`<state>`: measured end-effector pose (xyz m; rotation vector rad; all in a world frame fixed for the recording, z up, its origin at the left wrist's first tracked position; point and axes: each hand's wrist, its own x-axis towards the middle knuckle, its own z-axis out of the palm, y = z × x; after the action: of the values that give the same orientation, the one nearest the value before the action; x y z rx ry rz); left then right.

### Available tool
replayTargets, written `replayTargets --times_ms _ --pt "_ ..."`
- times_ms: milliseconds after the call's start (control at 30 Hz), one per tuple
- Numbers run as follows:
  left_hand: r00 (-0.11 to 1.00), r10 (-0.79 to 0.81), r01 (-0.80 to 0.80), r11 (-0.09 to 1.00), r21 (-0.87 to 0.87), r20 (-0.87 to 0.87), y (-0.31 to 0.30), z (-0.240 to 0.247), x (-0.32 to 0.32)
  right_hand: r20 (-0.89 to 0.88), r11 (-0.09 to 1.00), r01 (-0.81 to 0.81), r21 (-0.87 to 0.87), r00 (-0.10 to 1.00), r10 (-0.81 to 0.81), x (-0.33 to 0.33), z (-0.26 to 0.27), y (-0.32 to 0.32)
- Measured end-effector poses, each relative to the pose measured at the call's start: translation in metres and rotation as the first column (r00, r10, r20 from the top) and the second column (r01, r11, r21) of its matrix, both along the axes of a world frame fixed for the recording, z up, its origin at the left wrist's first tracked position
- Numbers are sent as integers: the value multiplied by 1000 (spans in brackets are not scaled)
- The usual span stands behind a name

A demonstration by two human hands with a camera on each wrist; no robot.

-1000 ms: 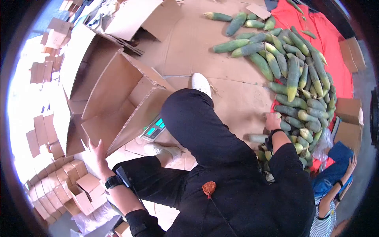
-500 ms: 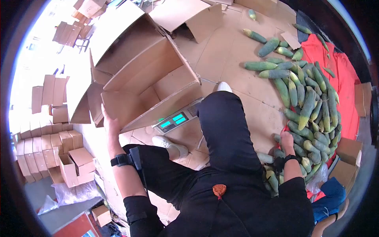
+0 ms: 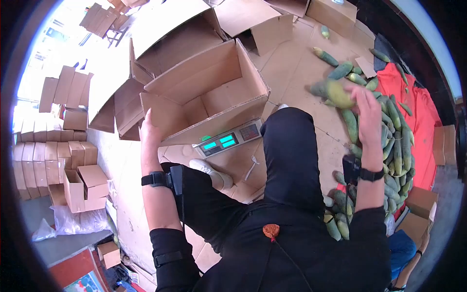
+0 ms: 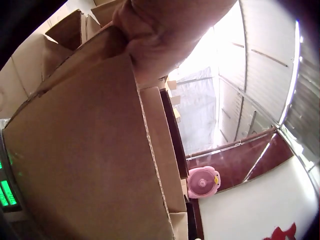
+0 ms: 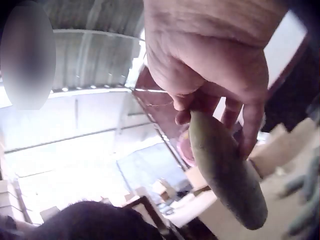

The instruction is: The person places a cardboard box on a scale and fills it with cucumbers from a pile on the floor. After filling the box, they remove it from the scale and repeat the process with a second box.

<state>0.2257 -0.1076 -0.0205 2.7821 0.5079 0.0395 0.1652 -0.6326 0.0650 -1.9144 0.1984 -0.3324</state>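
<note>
Gripping 1 green vegetable [image 3: 335, 93] in the right hand [image 3: 366, 112], pinching close to the pale end between thumb and fingers, and leaving the dark end poking out to the left of those fingers. Touching the near left corner of 1 big open box [image 3: 228, 118] with the left hand [image 3: 150, 132], but hiding most of those fingers from view, so not being able to tell how curled. Maybe dropping the vegetable from here, because of holding just 1 end and letting the heavy-looking rest stick out free. Probably bruising the skin then, or bumping the knee [image 3: 289, 121] between the 2 sets of fingers. Perhaps knocking the dark end on the box rim, off to the left of the right fingers, by reaching too low or too fast. Maybe also pushing too hard with the left fingers, and so bending the card wall, tipping the box or sliding it away. Perhaps making the numbers wrong on the scale [image 3: 228, 139], just right of the left fingers, by leaning on the box, but not seeing the box bottom well enough to be sure of it resting there. Maybe brushing the big pile [image 3: 399, 153], right of the right fingers, with the arm, and sending 1 or 2 loose pieces rolling off.
</note>
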Motion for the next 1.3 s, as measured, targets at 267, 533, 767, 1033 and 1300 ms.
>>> replayTargets --times_ms 267,533,767,1033,1300 --pt "999 -18 17 1000 -18 -50 0 1 2 389 901 -433 -26 826 408 88 50 130" --pt "997 -75 75 995 -69 7 14 -12 5 -176 607 -543 -580 811 558 106 -20 238" --pt "996 -89 89 984 -154 7 35 -26 7 -453 567 -651 -504 759 468 95 -64 255" --pt "996 -89 89 984 -156 7 18 -18 10 -244 651 -672 -353 738 630 73 -30 256" --pt "990 -134 137 984 -116 32 30 -27 12 166 728 -682 -65 712 682 28 18 160"
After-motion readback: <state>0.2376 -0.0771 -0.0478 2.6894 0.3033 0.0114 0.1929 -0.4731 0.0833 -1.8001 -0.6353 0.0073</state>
